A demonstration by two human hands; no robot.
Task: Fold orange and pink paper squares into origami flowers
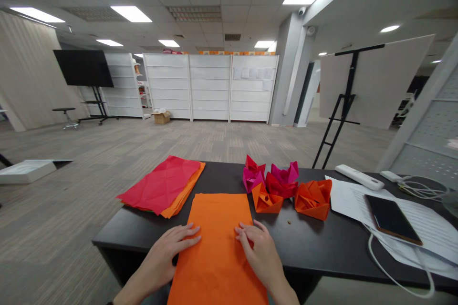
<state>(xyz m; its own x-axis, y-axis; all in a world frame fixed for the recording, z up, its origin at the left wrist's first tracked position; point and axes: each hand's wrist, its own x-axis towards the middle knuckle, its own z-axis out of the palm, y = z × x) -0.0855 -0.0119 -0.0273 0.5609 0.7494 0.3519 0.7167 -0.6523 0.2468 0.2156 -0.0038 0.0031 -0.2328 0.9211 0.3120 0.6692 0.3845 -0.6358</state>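
Note:
An orange sheet of paper (218, 257) lies lengthwise before me, reaching over the near edge of the black table. My left hand (171, 248) rests at its left side, fingers stretched out over the edge of the sheet. On the right side of the sheet lies my right hand (259, 248), its fingers slightly bent and apart, the tips touching the paper. Beyond it sit folded paper shapes: an orange one (267, 200), a larger orange one (313, 199), and several red and magenta ones (282, 181). Left of the sheet is a pile of creased red paper (162, 183) over orange sheets.
On the right of the black table (286, 243) lie printed pages (345, 198), a phone (392, 217), a white power strip (359, 177) and a looping white cable (381, 267). An easel stand (345, 100) rises behind the table. A cardboard box (162, 117) stands by white shelving.

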